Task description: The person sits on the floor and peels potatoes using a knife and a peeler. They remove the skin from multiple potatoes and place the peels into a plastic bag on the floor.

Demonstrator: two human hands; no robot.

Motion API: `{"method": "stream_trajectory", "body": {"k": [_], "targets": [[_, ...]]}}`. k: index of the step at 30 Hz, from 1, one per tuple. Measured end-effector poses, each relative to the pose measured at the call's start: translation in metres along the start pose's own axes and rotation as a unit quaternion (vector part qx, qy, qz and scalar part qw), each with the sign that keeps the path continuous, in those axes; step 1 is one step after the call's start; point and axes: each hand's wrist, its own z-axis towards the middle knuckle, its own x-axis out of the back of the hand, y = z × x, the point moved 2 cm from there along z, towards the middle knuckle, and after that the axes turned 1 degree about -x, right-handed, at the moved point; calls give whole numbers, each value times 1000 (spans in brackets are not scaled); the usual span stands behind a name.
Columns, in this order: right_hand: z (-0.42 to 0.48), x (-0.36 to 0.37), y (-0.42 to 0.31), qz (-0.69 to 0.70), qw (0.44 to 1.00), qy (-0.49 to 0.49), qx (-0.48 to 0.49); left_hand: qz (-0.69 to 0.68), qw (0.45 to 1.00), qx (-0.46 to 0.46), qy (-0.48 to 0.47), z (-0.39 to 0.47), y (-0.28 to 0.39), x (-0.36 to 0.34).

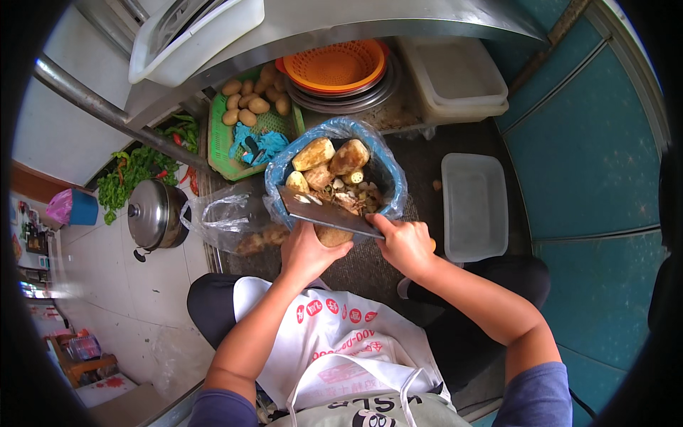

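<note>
My right hand (408, 243) grips the handle of a broad cleaver (331, 213), its dark blade reaching left over the near rim of a blue bin lined with clear plastic (392, 165). Under the blade, my left hand (312, 256) holds a brown root vegetable (333, 235), partly hidden by the blade. White slivers lie on the cleaver's left end. Inside the bin are several large pieces of root vegetable, partly peeled (349, 157), with peelings (368, 197) and a cut lotus root piece (353, 176) among them.
A clear plastic bag (229, 213) with brown roots lies left of the bin. Behind are a green basket (214, 139) of potatoes and an orange colander (333, 64) on metal basins. A translucent tub (475, 208) stands right; a lidded steel pot (152, 213) stands left. A steel counter (331, 26) overhangs.
</note>
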Motion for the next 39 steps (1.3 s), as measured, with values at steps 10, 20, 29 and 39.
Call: {"method": "stream_trajectory", "body": {"k": [10,20,29,39], "targets": [[4,10,8,42,999,2,21,-425,885,43,-187,9,-9,6],[2,9,13,32,999,-23,-12,-280,953,-6,-115,8,-5,-3],[14,5,9,-2,1000,-6,-8,-314,945,-32,-88,11,-9,-4],[8,5,34,-11,999,-27,-37,-316,937,-103,-105,-2,5,19]]}}
